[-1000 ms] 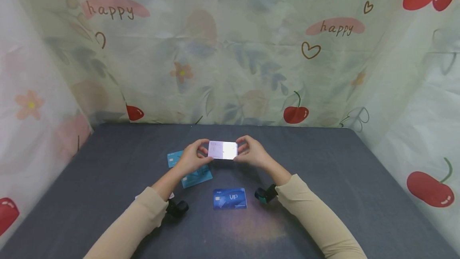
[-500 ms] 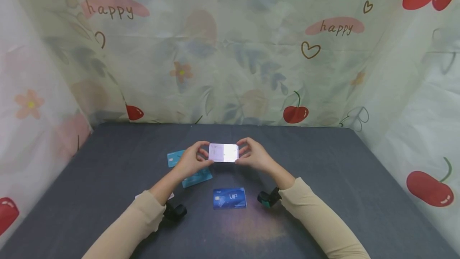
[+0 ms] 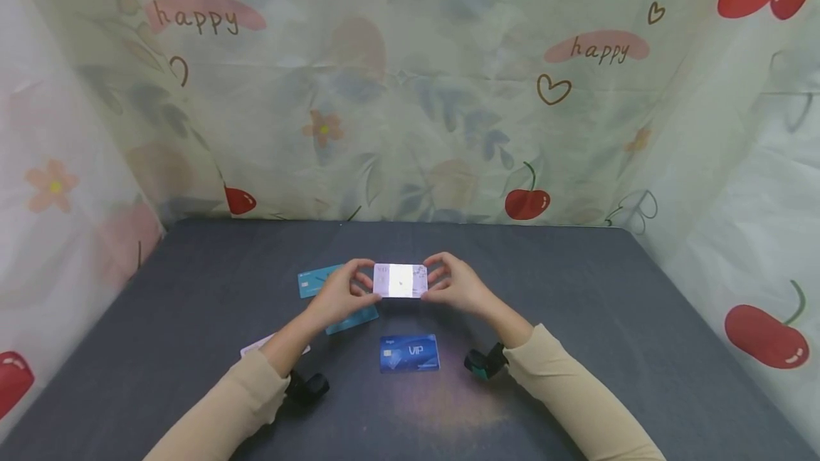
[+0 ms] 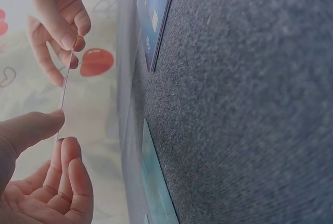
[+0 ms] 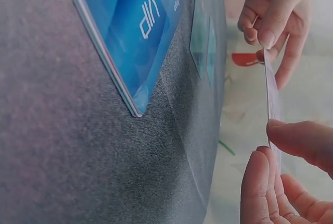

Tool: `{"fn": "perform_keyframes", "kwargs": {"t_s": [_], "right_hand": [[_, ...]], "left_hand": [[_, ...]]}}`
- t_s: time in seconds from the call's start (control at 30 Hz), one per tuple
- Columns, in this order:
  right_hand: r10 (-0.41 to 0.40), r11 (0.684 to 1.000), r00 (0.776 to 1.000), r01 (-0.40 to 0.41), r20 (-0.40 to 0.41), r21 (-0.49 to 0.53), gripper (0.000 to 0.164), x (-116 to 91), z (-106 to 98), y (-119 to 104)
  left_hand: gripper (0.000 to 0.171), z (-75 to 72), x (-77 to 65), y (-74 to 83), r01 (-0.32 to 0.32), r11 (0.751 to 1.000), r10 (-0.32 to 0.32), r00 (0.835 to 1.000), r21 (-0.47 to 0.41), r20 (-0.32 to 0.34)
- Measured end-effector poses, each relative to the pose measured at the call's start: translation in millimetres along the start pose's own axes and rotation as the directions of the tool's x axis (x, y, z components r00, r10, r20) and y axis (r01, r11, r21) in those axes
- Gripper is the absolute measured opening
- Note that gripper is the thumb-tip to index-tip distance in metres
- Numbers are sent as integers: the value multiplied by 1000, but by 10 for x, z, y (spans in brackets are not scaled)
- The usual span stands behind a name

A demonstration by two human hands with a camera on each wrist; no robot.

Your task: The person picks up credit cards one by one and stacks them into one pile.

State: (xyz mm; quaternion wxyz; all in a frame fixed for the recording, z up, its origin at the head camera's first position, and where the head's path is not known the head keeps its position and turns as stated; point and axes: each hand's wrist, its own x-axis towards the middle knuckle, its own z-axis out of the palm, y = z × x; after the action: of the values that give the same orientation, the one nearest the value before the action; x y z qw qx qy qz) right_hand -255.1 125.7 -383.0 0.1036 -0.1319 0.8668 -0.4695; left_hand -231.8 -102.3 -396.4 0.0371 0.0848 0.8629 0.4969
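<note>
Between my two hands hangs a pale lilac card (image 3: 383,281), held above the dark table, with a bright glare across its middle. My left hand (image 3: 341,295) pinches its left edge between thumb and fingertips. The right edge is pinched the same way by my right hand (image 3: 460,288). Both wrist views show the card (image 5: 271,94) thin and edge-on. Nearer to me lies a blue VIP card (image 3: 410,353); the right wrist view shows it topping a small stack.
Two teal cards, one farther back (image 3: 314,282) and one nearer (image 3: 354,320), lie partly hidden behind my left hand. A pale card (image 3: 255,346) sticks out from under my left forearm. Printed curtains (image 3: 410,126) enclose the dark table (image 3: 576,283) at the back and sides.
Both hands have drawn the lilac card a little toward me. The glare has slid from its right half to its middle. The cards on the table have stayed put.
</note>
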Motion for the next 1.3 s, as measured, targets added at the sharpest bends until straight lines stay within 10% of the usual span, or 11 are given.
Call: {"fn": "perform_keyframes", "kwargs": {"t_s": [1.3], "right_hand": [[-46,999,998,47,46,-12,53,-203,44,109]], "left_hand": [[55,37,-221,-49,-26,1000,26,999,-7,48]]}}
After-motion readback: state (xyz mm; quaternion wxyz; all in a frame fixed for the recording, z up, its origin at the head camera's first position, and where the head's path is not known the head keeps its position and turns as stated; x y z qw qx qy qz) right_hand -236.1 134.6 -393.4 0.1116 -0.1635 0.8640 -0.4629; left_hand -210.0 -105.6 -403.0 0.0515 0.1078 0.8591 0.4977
